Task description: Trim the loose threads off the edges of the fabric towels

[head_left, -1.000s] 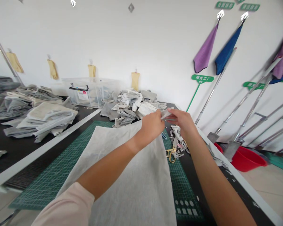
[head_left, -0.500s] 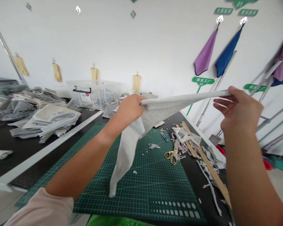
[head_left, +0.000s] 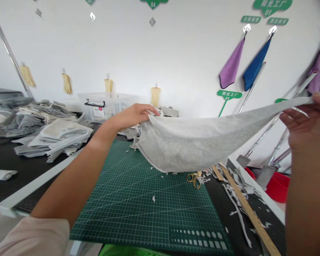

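1. As the hands are pulling farther apart, the cloth is opening from the narrow, twisted hank of the earlier frame into a wide, sagging sheet.
2. The left hand is holding one corner in a narrow pinch, its fingers closing over the top edge while the arm is reaching across the cutting mat.
3. The right hand is gripping the opposite corner in a similar narrow hold near the right edge of the view, with its fingers curling under the fabric. It is now sitting much farther right than before.
4. The cloth is hanging in the air above the far part of the mat, and the long tail that was dangling towards the mat is gone. Its lower edge is dipping close to the mat, but whether it is touching cannot be told.
5. The scissors are lying just below that edge, beside the fabric strips and the wooden ruler. White bits are scattering across the mat, and the folded cloth is lying farther left.
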`<state>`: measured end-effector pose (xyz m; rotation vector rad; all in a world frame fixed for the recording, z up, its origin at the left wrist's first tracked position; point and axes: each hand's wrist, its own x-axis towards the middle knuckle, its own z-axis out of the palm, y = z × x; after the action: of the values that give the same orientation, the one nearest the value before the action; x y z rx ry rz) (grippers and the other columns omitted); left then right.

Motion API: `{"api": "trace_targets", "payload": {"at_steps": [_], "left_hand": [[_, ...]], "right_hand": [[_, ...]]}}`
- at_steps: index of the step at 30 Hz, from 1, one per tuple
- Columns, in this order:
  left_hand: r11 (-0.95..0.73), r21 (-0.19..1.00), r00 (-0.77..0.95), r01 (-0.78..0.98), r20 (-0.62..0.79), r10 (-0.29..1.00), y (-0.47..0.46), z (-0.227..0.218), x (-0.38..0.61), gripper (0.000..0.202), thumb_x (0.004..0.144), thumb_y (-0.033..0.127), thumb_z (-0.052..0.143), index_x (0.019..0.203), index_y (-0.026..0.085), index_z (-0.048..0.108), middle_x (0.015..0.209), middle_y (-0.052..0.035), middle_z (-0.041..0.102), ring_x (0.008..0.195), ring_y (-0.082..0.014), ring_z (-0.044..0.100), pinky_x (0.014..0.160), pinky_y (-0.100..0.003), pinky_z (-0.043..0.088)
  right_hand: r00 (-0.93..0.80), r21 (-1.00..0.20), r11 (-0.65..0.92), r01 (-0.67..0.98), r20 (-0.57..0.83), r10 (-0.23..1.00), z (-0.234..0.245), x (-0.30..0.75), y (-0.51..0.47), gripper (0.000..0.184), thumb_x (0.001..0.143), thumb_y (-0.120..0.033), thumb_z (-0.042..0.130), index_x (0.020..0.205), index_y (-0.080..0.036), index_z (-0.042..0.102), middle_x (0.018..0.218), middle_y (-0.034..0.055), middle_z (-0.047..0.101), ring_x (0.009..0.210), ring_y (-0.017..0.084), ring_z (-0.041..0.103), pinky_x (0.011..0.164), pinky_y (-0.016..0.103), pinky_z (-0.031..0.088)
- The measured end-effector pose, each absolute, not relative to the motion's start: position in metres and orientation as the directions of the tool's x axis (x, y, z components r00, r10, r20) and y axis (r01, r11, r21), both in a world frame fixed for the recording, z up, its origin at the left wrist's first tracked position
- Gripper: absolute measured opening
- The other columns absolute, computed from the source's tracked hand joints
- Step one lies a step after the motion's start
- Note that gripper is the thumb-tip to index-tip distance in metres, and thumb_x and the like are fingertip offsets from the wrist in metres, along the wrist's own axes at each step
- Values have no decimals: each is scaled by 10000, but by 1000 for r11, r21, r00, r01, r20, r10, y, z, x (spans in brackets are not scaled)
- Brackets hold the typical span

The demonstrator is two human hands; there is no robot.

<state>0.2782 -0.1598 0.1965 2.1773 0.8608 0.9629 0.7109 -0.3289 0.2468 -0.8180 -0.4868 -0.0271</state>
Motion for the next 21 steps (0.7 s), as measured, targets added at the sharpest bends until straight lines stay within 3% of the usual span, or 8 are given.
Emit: {"api": "trace_targets", "payload": {"at_steps": [2, 7, 12, 15, 18, 21], "left_hand": [[-596, 752, 552, 283, 380, 742, -159, 192, 282, 291, 826, 267, 619, 1067, 219, 774, 911, -67, 743, 938, -211, 675, 863, -324, 544], [-558, 782, 536, 278, 356, 766, -151, 178, 292, 338, 892, 380, 592, 1161, 241, 744, 1052, -70, 747, 984, -211, 682, 895, -322, 549], [-554, 727, 641, 406, 205, 739, -133, 152, 300, 445, 794, 245, 575, 1200, 273, 755, 1056, -59, 751, 878, -210, 688, 751, -273, 531], [-605, 644, 673, 468, 184, 716, -133, 138, 314, 481, 739, 167, 564, 1166, 256, 768, 1061, -68, 759, 906, -216, 695, 761, -269, 512], [-673, 612, 680, 416, 282, 677, -157, 137, 336, 443, 856, 227, 525, 1251, 279, 719, 1139, -63, 754, 923, -207, 700, 820, -286, 516], [-672, 689, 725, 271, 313, 613, -196, 145, 361, 437, 981, 439, 495, 1370, 277, 612, 1165, -76, 747, 922, -206, 710, 828, -295, 532]], "right_hand": [[841, -728, 643, 238, 486, 239, 244, 712, -327, 290, 929, -126, 569, 681, -213, 692, 903, 106, 775, 674, 191, 720, 743, 425, 560], [821, -738, 600, 309, 526, 223, 241, 711, -323, 208, 892, -112, 629, 733, -213, 716, 827, 71, 735, 693, 203, 711, 769, 446, 553], [720, -736, 609, 294, 590, 366, 245, 680, -318, 116, 875, -147, 674, 793, -182, 748, 822, 73, 706, 671, 187, 701, 707, 405, 570], [650, -756, 564, 332, 617, 444, 249, 645, -312, 50, 848, -172, 736, 827, -133, 760, 795, 80, 701, 605, 162, 675, 604, 323, 581], [563, -810, 463, 361, 584, 585, 250, 608, -305, 89, 877, -182, 743, 878, -96, 765, 812, 110, 723, 596, 155, 690, 545, 257, 586], [445, -825, 419, 380, 560, 699, 245, 577, -298, 101, 896, -196, 747, 917, -98, 758, 858, 123, 736, 648, 180, 726, 523, 245, 594]]}}
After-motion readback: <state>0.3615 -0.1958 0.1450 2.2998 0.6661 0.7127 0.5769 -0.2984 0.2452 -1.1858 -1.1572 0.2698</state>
